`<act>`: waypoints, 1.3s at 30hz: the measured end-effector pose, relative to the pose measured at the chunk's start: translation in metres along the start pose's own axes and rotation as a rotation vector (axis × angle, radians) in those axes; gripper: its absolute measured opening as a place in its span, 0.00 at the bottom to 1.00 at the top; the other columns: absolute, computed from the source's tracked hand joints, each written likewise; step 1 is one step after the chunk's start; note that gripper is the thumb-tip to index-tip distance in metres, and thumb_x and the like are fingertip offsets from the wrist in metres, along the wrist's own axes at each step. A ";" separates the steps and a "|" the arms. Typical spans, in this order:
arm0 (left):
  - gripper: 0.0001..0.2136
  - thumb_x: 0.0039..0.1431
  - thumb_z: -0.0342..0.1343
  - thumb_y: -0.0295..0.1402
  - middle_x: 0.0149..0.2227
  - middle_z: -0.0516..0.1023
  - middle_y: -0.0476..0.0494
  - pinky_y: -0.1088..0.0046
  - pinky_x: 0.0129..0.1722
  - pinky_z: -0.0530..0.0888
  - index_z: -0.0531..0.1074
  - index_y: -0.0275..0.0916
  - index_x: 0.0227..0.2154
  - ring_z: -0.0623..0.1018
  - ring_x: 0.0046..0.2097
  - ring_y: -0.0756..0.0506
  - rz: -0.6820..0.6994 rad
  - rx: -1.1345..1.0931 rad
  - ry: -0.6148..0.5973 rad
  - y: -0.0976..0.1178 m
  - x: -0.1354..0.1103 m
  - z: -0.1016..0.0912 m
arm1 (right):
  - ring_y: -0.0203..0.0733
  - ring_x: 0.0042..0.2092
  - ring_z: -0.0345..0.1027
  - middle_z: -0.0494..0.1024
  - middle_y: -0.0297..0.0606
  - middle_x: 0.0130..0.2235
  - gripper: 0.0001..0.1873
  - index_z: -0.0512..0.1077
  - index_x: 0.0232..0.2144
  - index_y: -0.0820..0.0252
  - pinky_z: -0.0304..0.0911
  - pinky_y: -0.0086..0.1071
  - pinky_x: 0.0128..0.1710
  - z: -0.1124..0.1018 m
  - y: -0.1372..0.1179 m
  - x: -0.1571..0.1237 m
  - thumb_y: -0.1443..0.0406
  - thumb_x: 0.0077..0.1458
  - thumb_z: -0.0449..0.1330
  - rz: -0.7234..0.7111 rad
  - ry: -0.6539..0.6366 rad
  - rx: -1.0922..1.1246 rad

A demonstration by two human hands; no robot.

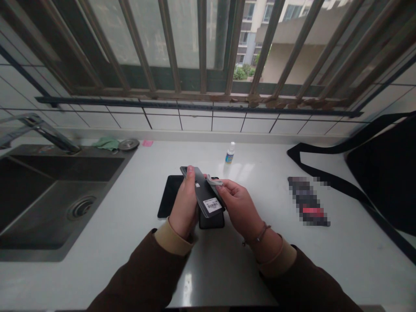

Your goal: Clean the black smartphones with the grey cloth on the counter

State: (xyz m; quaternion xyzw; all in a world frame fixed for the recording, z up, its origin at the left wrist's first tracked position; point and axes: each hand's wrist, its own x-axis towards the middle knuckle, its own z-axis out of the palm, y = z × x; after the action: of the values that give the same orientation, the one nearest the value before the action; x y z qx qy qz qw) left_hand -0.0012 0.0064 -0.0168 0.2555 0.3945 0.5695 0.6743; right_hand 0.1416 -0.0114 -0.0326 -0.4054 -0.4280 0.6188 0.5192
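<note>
A flat dark grey package (pixel 203 195) with a white barcode label (pixel 212 205) is tilted in my left hand (pixel 184 203), thumb on its front face. My right hand (pixel 241 207) pinches a small pale grey strip or flap (pixel 214 182) at the package's right edge. Whether that piece is joined to the package, I cannot tell. Beneath the hands, a black flat tablet-like slab (pixel 169 197) lies on the counter to the left. Below the package is a black phone-like object (pixel 212 222), partly covered by it.
Behind the hands stands a small white bottle (pixel 229 154). A steel sink (pixel 65 190) with a tap (pixel 53 136) is at left, near a green cloth (pixel 106 144), a metal lid (pixel 128 144) and a pink slip (pixel 147 143). At right lie a blurred dark item (pixel 308 201) and a black strapped bag (pixel 383 164).
</note>
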 end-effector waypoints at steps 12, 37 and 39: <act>0.22 0.61 0.71 0.49 0.39 0.74 0.51 0.63 0.56 0.79 0.73 0.46 0.51 0.80 0.41 0.50 0.478 -0.169 0.185 0.017 -0.006 0.010 | 0.41 0.44 0.80 0.87 0.38 0.45 0.17 0.84 0.43 0.55 0.76 0.37 0.48 0.013 0.008 -0.003 0.51 0.59 0.71 0.103 -0.043 0.145; 0.29 0.58 0.62 0.66 0.29 0.69 0.55 0.77 0.26 0.71 0.70 0.43 0.41 0.70 0.24 0.53 0.202 -0.031 0.186 0.018 0.001 0.005 | 0.43 0.37 0.75 0.83 0.37 0.38 0.12 0.82 0.41 0.50 0.74 0.38 0.39 0.004 -0.020 -0.023 0.52 0.67 0.65 -0.248 -0.127 -0.111; 0.30 0.58 0.59 0.68 0.27 0.70 0.54 0.76 0.25 0.70 0.71 0.42 0.40 0.70 0.24 0.52 0.102 0.056 0.133 0.010 -0.003 0.009 | 0.46 0.43 0.77 0.83 0.39 0.41 0.09 0.82 0.45 0.50 0.74 0.42 0.46 0.002 -0.022 -0.021 0.58 0.69 0.63 -0.461 -0.186 -0.374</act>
State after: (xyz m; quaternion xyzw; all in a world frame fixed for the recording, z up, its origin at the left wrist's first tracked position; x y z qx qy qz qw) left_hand 0.0002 0.0064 -0.0033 0.2556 0.4407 0.6074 0.6095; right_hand 0.1490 -0.0303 -0.0099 -0.3278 -0.6609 0.4297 0.5207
